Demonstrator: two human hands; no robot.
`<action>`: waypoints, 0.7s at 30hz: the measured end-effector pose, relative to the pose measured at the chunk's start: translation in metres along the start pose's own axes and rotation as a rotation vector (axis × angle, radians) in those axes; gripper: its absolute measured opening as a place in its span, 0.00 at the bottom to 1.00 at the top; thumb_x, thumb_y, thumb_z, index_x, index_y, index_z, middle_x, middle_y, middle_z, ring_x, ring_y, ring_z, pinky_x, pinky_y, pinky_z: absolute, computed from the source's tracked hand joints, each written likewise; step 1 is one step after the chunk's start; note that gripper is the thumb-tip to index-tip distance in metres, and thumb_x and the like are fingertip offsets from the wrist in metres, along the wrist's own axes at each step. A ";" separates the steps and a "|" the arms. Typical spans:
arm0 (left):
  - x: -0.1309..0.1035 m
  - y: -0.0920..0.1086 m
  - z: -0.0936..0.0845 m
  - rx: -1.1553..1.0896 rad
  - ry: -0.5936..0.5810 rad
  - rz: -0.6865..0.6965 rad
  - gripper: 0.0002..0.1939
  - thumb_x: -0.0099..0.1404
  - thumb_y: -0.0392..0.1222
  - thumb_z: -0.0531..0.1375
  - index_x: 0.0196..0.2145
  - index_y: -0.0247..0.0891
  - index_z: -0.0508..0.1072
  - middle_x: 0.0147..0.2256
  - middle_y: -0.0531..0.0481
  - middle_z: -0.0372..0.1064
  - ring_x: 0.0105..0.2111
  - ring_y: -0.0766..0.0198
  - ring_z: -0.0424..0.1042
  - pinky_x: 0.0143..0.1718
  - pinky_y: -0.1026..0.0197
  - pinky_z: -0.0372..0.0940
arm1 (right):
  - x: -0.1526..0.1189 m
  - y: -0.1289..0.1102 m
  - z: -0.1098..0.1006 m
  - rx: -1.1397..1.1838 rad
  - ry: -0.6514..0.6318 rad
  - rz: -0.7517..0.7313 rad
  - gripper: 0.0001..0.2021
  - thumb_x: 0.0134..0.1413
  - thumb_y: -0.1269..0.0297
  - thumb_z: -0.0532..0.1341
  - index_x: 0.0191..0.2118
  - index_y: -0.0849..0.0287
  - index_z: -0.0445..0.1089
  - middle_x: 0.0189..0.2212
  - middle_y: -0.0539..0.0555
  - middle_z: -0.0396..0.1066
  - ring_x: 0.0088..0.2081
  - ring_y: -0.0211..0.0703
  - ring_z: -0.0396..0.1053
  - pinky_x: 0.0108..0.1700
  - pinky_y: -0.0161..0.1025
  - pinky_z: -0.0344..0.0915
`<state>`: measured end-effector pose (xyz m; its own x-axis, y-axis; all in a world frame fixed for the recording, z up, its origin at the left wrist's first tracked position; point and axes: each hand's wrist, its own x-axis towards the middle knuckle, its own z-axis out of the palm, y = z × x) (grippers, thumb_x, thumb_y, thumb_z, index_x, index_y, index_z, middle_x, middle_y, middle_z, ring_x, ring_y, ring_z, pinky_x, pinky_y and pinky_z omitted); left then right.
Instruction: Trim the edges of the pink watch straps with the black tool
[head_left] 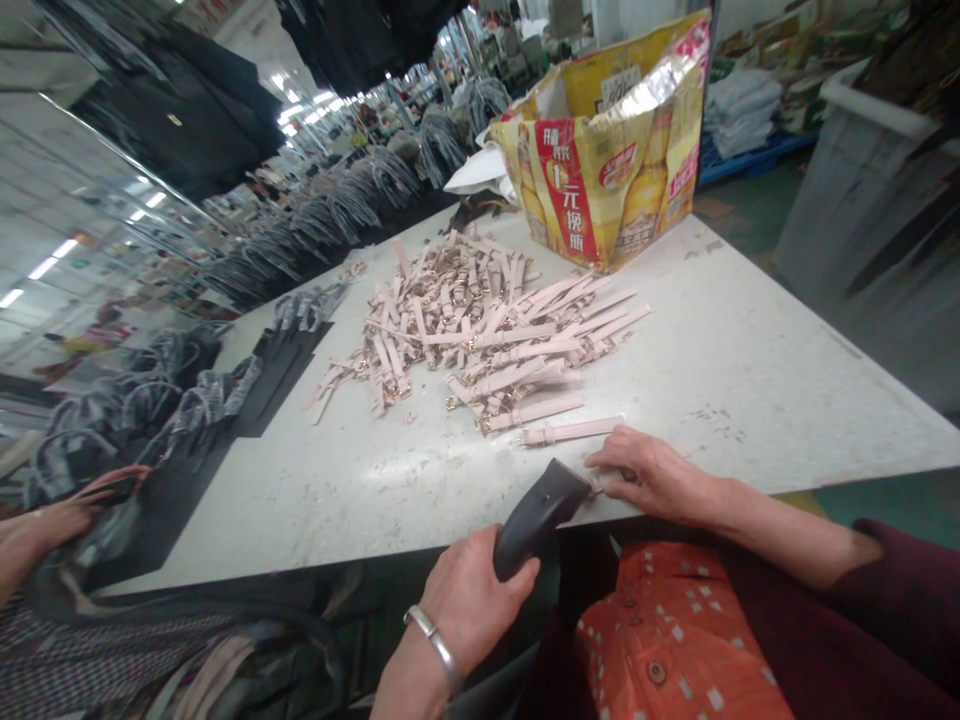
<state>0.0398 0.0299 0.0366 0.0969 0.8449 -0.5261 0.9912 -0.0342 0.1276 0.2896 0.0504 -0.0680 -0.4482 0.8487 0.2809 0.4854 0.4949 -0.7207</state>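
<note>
My left hand [480, 585], with a silver bangle at the wrist, is wrapped round a dark, curved, handle-like piece [541, 515] with a flat, wider far end. Its exact kind is unclear. At that far end, my right hand [646, 472] has its fingers bent and closed by the table's front edge. A small pale bit shows at the fingertips, too blurred to name. Just beyond the right hand lies a pale pink buckle strap [574, 432]. A heap of similar pink straps [457, 310] with gold-coloured buckles spreads behind it.
A yellow beer carton [600, 190] stands at the table's [757, 370] back. Along the left edge are dark panels with wrapped handles [277, 375]. Another person's hand [67, 520] is at far left. A grey bin [847, 190] stands right, and dark bags [172, 110] hang overhead.
</note>
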 end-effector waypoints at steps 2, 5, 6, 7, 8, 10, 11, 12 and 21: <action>0.006 0.004 0.001 -0.037 0.014 0.005 0.16 0.58 0.53 0.54 0.33 0.37 0.72 0.26 0.50 0.72 0.27 0.65 0.71 0.26 0.67 0.57 | 0.000 -0.001 -0.001 -0.001 -0.008 0.011 0.16 0.49 0.73 0.60 0.46 0.59 0.69 0.33 0.55 0.69 0.40 0.45 0.62 0.42 0.41 0.61; 0.011 0.004 0.003 -0.048 0.032 -0.012 0.15 0.59 0.52 0.54 0.33 0.37 0.72 0.25 0.50 0.71 0.25 0.65 0.71 0.26 0.67 0.57 | -0.001 -0.001 -0.003 0.003 -0.010 0.013 0.20 0.47 0.74 0.61 0.49 0.59 0.67 0.35 0.56 0.69 0.41 0.46 0.63 0.43 0.42 0.61; 0.011 0.002 0.003 -0.043 0.037 -0.017 0.15 0.60 0.52 0.53 0.32 0.38 0.71 0.24 0.50 0.71 0.25 0.65 0.71 0.26 0.67 0.57 | -0.002 -0.002 -0.004 0.012 -0.011 0.003 0.21 0.46 0.74 0.61 0.50 0.60 0.66 0.36 0.56 0.69 0.41 0.46 0.63 0.44 0.42 0.61; 0.010 0.000 0.003 -0.036 0.043 -0.019 0.15 0.60 0.52 0.53 0.32 0.38 0.71 0.25 0.51 0.71 0.25 0.65 0.71 0.26 0.67 0.56 | -0.003 -0.002 -0.006 0.019 -0.015 -0.008 0.21 0.46 0.73 0.61 0.50 0.60 0.66 0.37 0.57 0.69 0.41 0.46 0.63 0.44 0.42 0.61; 0.009 -0.003 0.003 -0.027 0.048 -0.021 0.15 0.60 0.52 0.53 0.32 0.39 0.71 0.25 0.51 0.71 0.26 0.64 0.71 0.26 0.66 0.56 | -0.004 -0.002 -0.007 0.017 -0.015 -0.017 0.21 0.47 0.72 0.61 0.50 0.61 0.66 0.38 0.57 0.69 0.42 0.47 0.62 0.45 0.43 0.61; 0.005 -0.008 0.002 -0.008 0.062 -0.025 0.14 0.59 0.52 0.53 0.31 0.39 0.70 0.26 0.51 0.71 0.27 0.63 0.72 0.26 0.66 0.57 | -0.006 -0.004 -0.011 -0.030 -0.012 -0.018 0.17 0.48 0.70 0.61 0.47 0.61 0.67 0.38 0.58 0.68 0.42 0.47 0.62 0.45 0.44 0.60; 0.003 -0.010 0.002 0.000 0.068 -0.028 0.14 0.59 0.53 0.53 0.31 0.40 0.70 0.26 0.50 0.71 0.28 0.63 0.72 0.27 0.66 0.57 | -0.007 -0.005 -0.013 -0.072 -0.010 -0.008 0.14 0.49 0.69 0.60 0.44 0.61 0.69 0.37 0.58 0.68 0.41 0.47 0.63 0.45 0.44 0.60; 0.001 -0.011 0.001 0.010 0.074 -0.033 0.14 0.59 0.53 0.53 0.31 0.40 0.70 0.26 0.50 0.72 0.28 0.63 0.72 0.28 0.66 0.57 | -0.007 -0.006 -0.014 -0.117 -0.009 0.007 0.11 0.50 0.69 0.60 0.42 0.61 0.70 0.36 0.58 0.68 0.40 0.47 0.63 0.45 0.45 0.59; -0.012 0.019 -0.002 0.162 0.036 0.030 0.17 0.58 0.55 0.52 0.34 0.40 0.70 0.30 0.47 0.73 0.32 0.58 0.73 0.30 0.63 0.60 | -0.011 0.004 -0.007 -0.089 0.048 0.081 0.15 0.49 0.69 0.60 0.45 0.60 0.68 0.38 0.58 0.68 0.42 0.47 0.64 0.45 0.43 0.61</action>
<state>0.0576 0.0200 0.0468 0.1261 0.8607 -0.4932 0.9897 -0.1428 0.0040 0.3013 0.0446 -0.0696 -0.3695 0.8933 0.2558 0.5844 0.4375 -0.6834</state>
